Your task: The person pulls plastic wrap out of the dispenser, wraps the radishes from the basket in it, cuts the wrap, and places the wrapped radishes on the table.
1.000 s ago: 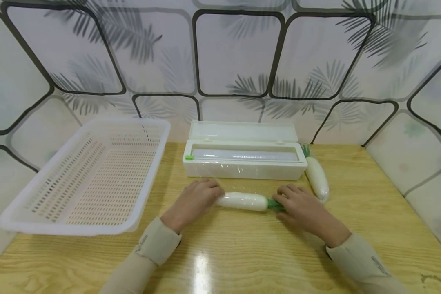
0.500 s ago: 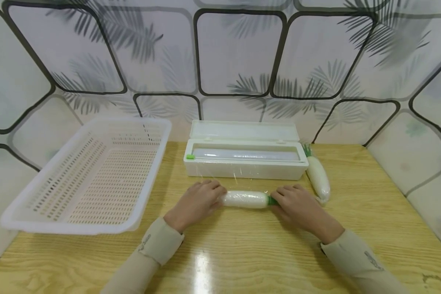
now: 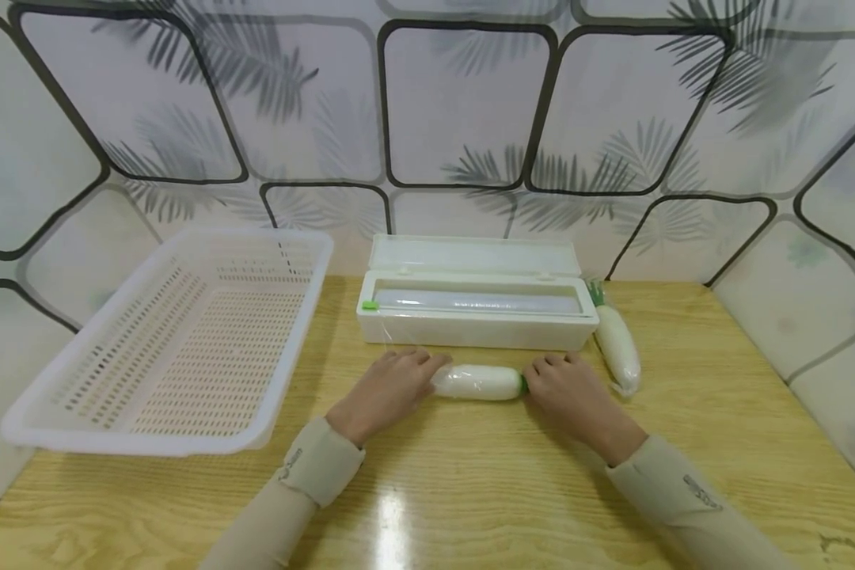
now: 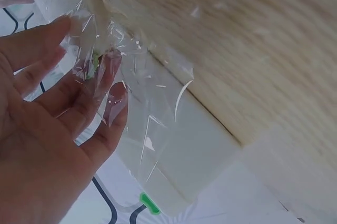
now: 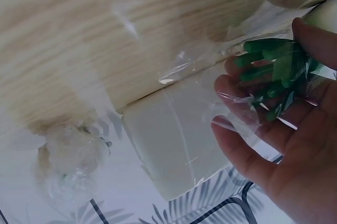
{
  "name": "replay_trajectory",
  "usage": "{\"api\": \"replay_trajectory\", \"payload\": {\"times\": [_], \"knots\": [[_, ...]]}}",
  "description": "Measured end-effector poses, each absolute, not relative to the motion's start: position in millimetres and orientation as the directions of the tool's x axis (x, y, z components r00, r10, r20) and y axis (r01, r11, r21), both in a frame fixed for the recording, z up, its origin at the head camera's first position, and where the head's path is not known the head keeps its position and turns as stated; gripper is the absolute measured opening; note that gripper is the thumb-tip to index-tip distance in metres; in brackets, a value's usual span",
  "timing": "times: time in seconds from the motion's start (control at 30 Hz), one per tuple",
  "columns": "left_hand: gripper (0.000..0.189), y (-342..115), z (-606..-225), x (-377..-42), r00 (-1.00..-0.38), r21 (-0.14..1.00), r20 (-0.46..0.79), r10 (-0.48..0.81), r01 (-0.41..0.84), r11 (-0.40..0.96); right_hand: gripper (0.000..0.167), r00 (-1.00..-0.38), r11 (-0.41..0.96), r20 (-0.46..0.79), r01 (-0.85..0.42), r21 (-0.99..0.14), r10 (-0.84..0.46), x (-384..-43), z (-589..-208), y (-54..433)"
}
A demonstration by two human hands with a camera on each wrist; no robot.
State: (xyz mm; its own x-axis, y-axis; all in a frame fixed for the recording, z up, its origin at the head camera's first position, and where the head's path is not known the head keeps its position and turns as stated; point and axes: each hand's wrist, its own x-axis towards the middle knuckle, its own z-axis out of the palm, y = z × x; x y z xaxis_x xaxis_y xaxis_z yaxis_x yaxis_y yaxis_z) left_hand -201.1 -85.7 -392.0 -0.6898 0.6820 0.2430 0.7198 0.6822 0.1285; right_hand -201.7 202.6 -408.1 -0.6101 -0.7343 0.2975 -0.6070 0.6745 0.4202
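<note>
A white radish (image 3: 479, 382) in shiny cling film lies crosswise in front of the long white cling film box (image 3: 470, 328). My left hand (image 3: 392, 388) holds its tip end; in the left wrist view the thumb and bent fingers hold the crumpled film (image 4: 97, 66) around that tip. At the other end my right hand (image 3: 570, 396) grips the cut green stalks (image 5: 281, 60), with film bunched over its fingertips. Loose clear film trails from the left hand toward the box. Most of the stalks are hidden by the right hand in the head view.
The box lid (image 3: 473, 253) stands raised at the back, and a green slider (image 3: 370, 305) sits at the box's left end. A second wrapped radish (image 3: 618, 348) lies to the right of the box. A white slotted basket (image 3: 256, 439) takes up the table's left side.
The radish has rolled slightly away from me, toward the box. Both hands have moved forward with it, and the right hand has come inward over the stalks, covering more of them.
</note>
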Motion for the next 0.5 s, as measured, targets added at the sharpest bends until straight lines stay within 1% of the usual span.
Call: {"api": "replay_trajectory", "payload": {"times": [0.13,0.17,0.23,0.3,0.33,0.4,0.43,0.5], "knots": [[0.035,-86,-393,-201,-0.697,0.11,0.207,0.687,0.714,0.691,0.033,-0.606,0.68,0.315,-0.604,0.415,-0.731,-203,-410,203],[0.035,-87,-393,-201,-0.698,0.106,0.198,0.688,0.713,0.693,0.036,-0.6,0.68,0.324,-0.61,0.407,-0.731,-204,-410,204],[0.036,-87,-393,-202,-0.7,0.101,0.19,0.689,0.712,0.695,0.035,-0.58,0.677,0.349,-0.624,0.39,-0.736,-206,-412,206],[0.037,-88,-393,-203,-0.698,0.099,0.196,0.689,0.713,0.694,0.03,-0.551,0.669,0.381,-0.641,0.376,-0.742,-208,-412,208],[0.036,-88,-394,-203,-0.693,0.094,0.208,0.69,0.716,0.691,0.023,-0.533,0.662,0.397,-0.648,0.377,-0.747,-208,-412,210],[0.034,-87,-395,-205,-0.676,0.065,0.24,0.697,0.728,0.683,0.012,-0.501,0.648,0.42,-0.66,0.379,-0.756,-209,-412,213],[0.032,-87,-396,-205,-0.666,0.045,0.254,0.702,0.733,0.679,0.01,-0.487,0.641,0.429,-0.668,0.378,-0.761,-209,-412,214],[0.029,-87,-398,-207,-0.652,0.012,0.278,0.706,0.737,0.676,0.027,-0.475,0.632,0.435,-0.682,0.367,-0.765,-209,-411,214]]}}
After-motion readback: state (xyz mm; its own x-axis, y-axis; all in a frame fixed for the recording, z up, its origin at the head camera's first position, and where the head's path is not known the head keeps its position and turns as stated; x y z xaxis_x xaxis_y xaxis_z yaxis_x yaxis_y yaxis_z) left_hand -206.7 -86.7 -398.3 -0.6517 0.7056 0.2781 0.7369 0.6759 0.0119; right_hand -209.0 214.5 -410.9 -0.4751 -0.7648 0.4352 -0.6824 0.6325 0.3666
